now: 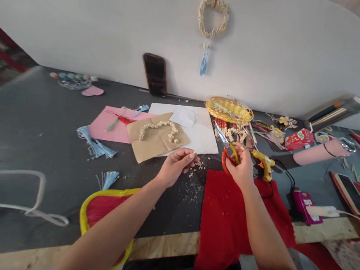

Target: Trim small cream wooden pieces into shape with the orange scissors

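My left hand [177, 166] is closed in a pinch on a small cream piece [194, 153], whose exact kind is too small to tell. In my right hand [242, 166] is a pair of scissors [226, 143] with red and yellow handles, its blades pointing away to the upper left. Small cream bits [198, 167] lie scattered on the dark table beside my left hand. Beyond it, a curved string of cream pieces [158, 125] rests on folded brown paper [142, 144]. A yellow glue gun [264, 163] lies just right of my right hand.
A red cloth [223, 215] covers the table's front. Behind are a yellow basket [230, 110], a white sheet [205, 133] and a phone [155, 75] leaning on the wall. Blue tassels [96, 146] lie left; a pink bottle [323, 151] and purple power socket [306, 206] are right.
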The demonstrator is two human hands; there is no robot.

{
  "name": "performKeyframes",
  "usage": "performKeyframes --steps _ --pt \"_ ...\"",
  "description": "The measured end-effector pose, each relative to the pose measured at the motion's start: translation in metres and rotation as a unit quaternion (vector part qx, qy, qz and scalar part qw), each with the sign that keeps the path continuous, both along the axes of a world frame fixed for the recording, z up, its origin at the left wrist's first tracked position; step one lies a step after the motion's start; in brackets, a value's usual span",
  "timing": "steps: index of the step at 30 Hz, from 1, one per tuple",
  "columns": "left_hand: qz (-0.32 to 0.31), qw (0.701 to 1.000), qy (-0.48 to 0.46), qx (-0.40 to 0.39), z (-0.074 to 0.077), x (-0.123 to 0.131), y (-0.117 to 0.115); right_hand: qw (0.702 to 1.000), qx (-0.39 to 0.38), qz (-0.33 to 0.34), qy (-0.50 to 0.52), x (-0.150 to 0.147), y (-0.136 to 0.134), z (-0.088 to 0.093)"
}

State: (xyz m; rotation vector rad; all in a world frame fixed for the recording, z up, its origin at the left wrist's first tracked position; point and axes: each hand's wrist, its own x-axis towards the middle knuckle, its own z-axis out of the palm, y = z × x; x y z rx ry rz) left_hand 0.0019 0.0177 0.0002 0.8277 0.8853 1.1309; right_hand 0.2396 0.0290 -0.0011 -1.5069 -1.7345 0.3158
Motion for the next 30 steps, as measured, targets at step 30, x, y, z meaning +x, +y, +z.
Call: performKeyframes --steps 30 --pt "0.031 0.999 0.028 -0.007 -0.008 0.002 0.002 0.965 -0.029 0.223 -0.138 -0.034 -0.022 0.007"
